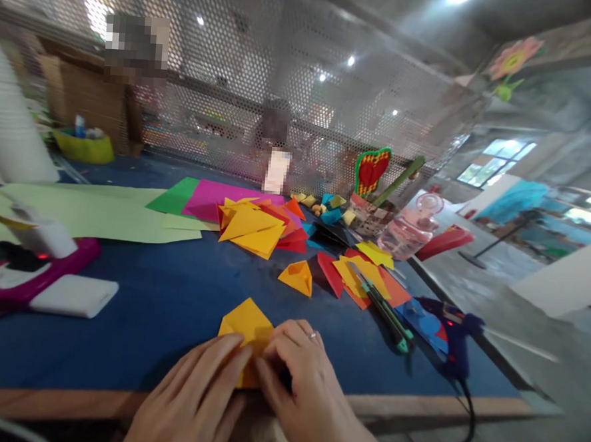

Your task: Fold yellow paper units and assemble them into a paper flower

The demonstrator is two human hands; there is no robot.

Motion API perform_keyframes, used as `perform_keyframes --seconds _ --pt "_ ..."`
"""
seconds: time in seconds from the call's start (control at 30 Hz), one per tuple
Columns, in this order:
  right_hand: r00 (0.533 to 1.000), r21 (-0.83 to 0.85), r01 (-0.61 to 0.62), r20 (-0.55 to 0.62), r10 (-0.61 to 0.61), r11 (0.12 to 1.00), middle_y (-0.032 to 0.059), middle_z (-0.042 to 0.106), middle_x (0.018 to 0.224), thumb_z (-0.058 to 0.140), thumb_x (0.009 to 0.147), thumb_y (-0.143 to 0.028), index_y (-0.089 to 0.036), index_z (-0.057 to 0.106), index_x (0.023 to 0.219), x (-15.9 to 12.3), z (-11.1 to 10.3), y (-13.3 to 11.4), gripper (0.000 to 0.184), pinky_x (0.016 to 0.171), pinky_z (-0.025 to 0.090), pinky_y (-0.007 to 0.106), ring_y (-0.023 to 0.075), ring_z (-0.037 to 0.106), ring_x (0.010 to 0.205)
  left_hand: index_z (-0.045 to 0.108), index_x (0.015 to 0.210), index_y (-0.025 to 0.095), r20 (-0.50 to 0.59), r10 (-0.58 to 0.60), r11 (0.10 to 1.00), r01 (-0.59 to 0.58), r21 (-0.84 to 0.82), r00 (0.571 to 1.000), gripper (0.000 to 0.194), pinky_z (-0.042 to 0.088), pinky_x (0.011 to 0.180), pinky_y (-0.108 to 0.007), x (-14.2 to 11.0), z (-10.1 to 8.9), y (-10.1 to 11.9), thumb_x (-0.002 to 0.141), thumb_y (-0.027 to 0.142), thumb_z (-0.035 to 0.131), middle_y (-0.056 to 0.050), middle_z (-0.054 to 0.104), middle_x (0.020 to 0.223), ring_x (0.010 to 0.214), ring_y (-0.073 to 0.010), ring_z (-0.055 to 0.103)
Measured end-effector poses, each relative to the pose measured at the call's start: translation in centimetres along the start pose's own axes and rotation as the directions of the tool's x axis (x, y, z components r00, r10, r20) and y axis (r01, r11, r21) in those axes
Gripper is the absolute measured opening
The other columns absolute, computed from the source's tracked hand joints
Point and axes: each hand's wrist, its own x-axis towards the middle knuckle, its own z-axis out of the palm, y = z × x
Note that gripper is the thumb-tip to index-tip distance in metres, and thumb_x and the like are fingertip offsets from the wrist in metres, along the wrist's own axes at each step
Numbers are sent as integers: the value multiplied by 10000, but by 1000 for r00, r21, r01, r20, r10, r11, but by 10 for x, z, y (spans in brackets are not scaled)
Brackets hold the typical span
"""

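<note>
Yellow-orange paper (pixel 247 319) lies at the blue table's (pixel 167 346) near edge, pressed under the left hand's (pixel 190 388) fingers and pinched by the right hand (pixel 301 368) (a ring on one finger), a small folded orange piece (pixel 297 277) just beyond, and the glue gun (pixel 457 334) off right.

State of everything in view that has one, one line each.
yellow-orange paper square under both hands: partly folded
small orange paper piece: folded, on the table
light-green paper sheet: spread flat
blue glue gun: red light on, cord attached
magenta-and-white power strip: plugged into, red light showing by the plugs
green-and-black cutter: lying partly on coloured paper; blade unclear
white rectangular device: lying flat
</note>
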Motion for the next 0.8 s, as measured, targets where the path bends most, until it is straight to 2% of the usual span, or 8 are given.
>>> perform_keyframes --seconds 0.17,0.27,0.3,0.43,0.57,0.67,0.73,0.8 --pt "987 106 159 -45 -155 982 12 627 1001 652 939 -208 -221 573 945 -1 -3 -1 80 859 463 361 187 572 970 668 1193 131 -49 36 995 -41 -91 998 360 546 1022 -255 0 -6 -19 951 79 407 -71 736 1193 1102 -155 701" --pt "962 40 266 -77 -263 963 85 602 1217 859 759 -251 -190 552 1271 -3 -3 11 601 981 474 393 244 533 1150 631 1271 174 -21 -27 982 22 -190 999 397 510 1073 -224 0 -8 -27 948 77 423 -49 704 1277 1172 -130 675" --pt "954 3 282 -108 -280 959 102 590 1255 859 745 -214 -175 539 1319 -4 -2 15 658 1015 465 398 258 509 1202 613 1297 188 -7 -48 971 45 -234 999 423 507 1080 -224 1 -9 -29 946 65 412 -41 693 1299 1194 -126 665" --pt "870 -162 406 -233 -434 900 30 674 1175 597 920 -77 -231 674 1185 -6 -7 24 316 1055 412 335 203 500 1243 597 1304 228 63 -53 935 71 -346 997 466 526 1045 -187 8 -8 -32 935 28 395 -13 678 1324 1192 -100 664" --pt "806 -341 467 -216 -551 816 -65 751 1114 505 1037 -155 -240 717 1114 -7 -16 28 241 1135 331 297 147 540 1218 608 1295 230 84 28 944 1 -329 996 465 518 1081 -243 20 -1 -35 914 52 409 -8 679 1326 1247 -127 632" --pt "761 -452 514 -152 -631 729 -68 751 1173 463 1055 -148 -195 718 1075 -8 -12 33 260 1231 244 324 145 547 1260 652 1212 201 99 109 979 -89 -184 989 435 515 1103 -330 27 3 -37 878 69 406 -18 713 1271 1227 -173 649" --pt "751 -450 536 -132 -647 714 -46 756 1156 421 1067 -154 -172 714 1051 -8 -6 35 294 1212 284 301 138 590 1217 655 1203 162 140 171 985 -165 -51 975 393 507 1111 -379 25 3 -37 882 137 430 -49 718 1264 1208 -213 659" --pt "778 -375 544 -112 -619 751 -14 757 1141 379 1081 -186 -158 703 1045 -8 -4 34 327 1108 408 265 125 633 1152 612 1291 138 154 212 977 -215 1 965 438 468 1150 -399 16 1 -35 902 183 417 -66 685 1330 1247 -226 634"
